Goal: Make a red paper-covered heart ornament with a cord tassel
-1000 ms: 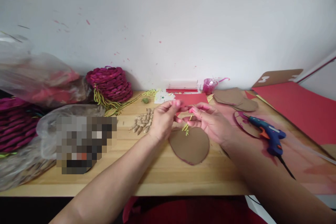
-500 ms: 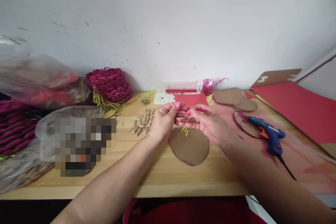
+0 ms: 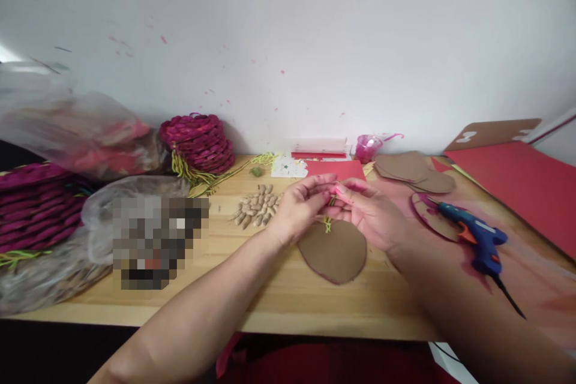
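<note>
Close together over the wooden table, my left hand and my right hand both have their fingers closed on a small bunch of yellow-green yarn. The right thumb and forefinger pinch its upper part, and the short strand ends dangle below. Fingers hide most of the yarn. Directly underneath lies a rounded brown cardboard piece with a purplish edge, its top covered by my hands. To the left of my left hand, several peanuts in their shells are spread on the wood.
At the right lie a blue glue gun, stacked cardboard cutouts and red sheets. A pink-stained cup stands by the wall. Left are magenta woven baskets with yellow-green yarn, and plastic bags.
The left fingers have moved in against the right ones and curl closer round the yarn. The whole view has shifted slightly, so table items appear further right.
</note>
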Available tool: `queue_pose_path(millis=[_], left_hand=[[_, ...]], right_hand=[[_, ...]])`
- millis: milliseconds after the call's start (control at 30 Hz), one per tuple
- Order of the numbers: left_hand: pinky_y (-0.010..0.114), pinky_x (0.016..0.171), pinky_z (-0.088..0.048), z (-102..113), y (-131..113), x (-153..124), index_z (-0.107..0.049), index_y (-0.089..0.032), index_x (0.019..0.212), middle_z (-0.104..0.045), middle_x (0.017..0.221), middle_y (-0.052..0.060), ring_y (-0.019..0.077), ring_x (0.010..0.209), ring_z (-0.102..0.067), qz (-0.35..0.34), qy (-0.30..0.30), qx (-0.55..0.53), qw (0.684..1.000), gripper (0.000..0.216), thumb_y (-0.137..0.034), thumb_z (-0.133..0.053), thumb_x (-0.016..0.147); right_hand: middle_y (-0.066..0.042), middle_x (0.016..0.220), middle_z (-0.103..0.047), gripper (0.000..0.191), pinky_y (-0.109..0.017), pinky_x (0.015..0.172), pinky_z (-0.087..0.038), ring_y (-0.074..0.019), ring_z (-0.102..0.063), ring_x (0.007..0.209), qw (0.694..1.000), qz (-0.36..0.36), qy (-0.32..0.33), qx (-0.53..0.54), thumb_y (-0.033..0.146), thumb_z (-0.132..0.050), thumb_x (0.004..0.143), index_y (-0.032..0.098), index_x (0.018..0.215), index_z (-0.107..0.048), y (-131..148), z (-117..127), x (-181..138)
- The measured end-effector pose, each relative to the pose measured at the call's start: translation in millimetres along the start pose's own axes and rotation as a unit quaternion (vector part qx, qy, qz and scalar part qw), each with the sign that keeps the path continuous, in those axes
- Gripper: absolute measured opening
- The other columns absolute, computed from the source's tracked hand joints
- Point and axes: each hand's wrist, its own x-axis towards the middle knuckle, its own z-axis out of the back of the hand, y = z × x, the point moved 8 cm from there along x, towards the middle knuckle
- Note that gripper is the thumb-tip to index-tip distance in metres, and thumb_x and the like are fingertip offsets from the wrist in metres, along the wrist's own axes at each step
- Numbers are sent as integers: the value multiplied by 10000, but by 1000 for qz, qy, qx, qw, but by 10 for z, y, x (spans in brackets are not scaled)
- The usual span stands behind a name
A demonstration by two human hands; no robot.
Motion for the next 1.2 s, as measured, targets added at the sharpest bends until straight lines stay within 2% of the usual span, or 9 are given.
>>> queue_pose_path(millis=[67,200,400,500,667,833,1000,1100,1200], left_hand=[[280,713,-619,-10,-14,-2,-688,-101,1085,-759,944,101,166,753,-736,-1,8,3,1000,332,-150,-785,771],[225,632,-586,-25,-9,-7,-687,-100,991,-732,792,57,118,634,-697,19,11,17,1000,301,-207,-836,752],[171,502,-502,8,21,14,-688,-111,825,-662,643,-8,62,502,-597,19,-21,83,996,437,-401,-938,615],[171,490,-492,14,25,18,-700,-121,871,-659,657,-20,55,486,-584,9,-23,105,994,474,-435,-936,606],[161,465,-448,21,-24,-6,-703,-124,844,-652,674,-16,53,486,-573,-22,-31,180,983,387,-451,-867,717],[169,458,-395,-21,-55,-37,-675,-133,768,-631,632,-13,65,484,-544,-45,-15,258,965,371,-484,-789,793],[180,478,-398,-18,-74,-54,-648,-146,760,-629,632,-13,76,498,-547,-39,-18,281,959,331,-453,-748,830],[175,485,-391,-24,-80,-56,-642,-147,748,-623,622,-16,74,503,-539,-29,-18,285,958,288,-401,-748,832],[179,498,-407,-44,-81,-51,-678,-139,794,-640,656,-10,74,510,-537,-23,-10,270,963,234,-357,-757,822]], right_hand=[[16,780,-709,232,-325,752,-610,-127,-660,728,1000,-11,-4,-4,364,-912,687,232,794,-753,2,8,-4],[-4,814,-723,208,-358,698,-597,-165,-665,737,1000,-9,2,-20,369,-904,689,252,784,-761,53,20,4],[35,899,-728,202,-312,703,-556,-138,-651,806,999,13,-45,11,309,-926,644,263,715,-742,146,160,60],[54,860,-731,228,-274,682,-533,-128,-661,809,997,20,-66,22,303,-939,616,276,713,-735,151,220,84],[64,819,-712,223,-255,628,-522,-122,-652,767,996,45,-71,24,307,-929,631,289,733,-732,163,256,114],[52,843,-719,219,-239,629,-531,-129,-667,801,997,51,-55,24,320,-922,638,288,717,-721,184,210,108],[27,910,-708,184,-255,663,-545,-160,-676,867,999,45,-17,-5,376,-886,695,304,720,-718,232,87,51],[12,870,-683,232,-285,632,-546,-180,-660,810,999,42,-13,-19,412,-892,677,307,718,-688,251,53,26],[22,796,-646,303,-262,572,-513,-145,-603,688,999,38,-22,-12,393,-917,635,281,706,-645,251,55,24]])
